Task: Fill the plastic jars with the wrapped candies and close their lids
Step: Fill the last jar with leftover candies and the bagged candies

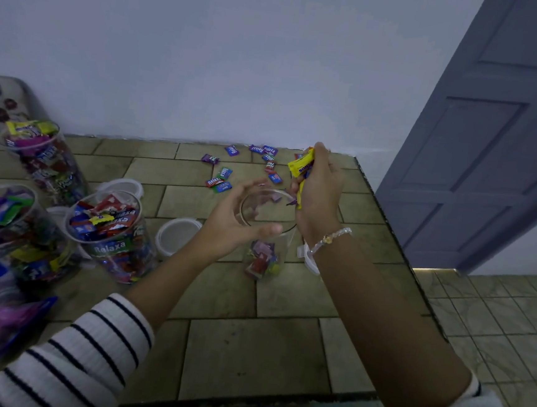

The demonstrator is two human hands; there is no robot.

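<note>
A clear plastic jar (pixel 264 258) stands in the middle of the tiled counter with a few wrapped candies at its bottom. My left hand (pixel 233 219) curls round its rim from the left and steadies it. My right hand (pixel 318 191) hovers over the jar's right rim and grips a bunch of wrapped candies (pixel 301 167), a yellow one on top. Loose wrapped candies (pixel 227 175) lie scattered behind the jar near the wall. Three filled jars (pixel 113 232) stand open at the left.
White lids (pixel 177 232) lie between the filled jars and the open jar. Candy bags (pixel 0 316) lie at the front left. A phone (pixel 5 102) leans against the wall. The counter edge (pixel 388 223) runs along the right, beside a grey door (pixel 493 142).
</note>
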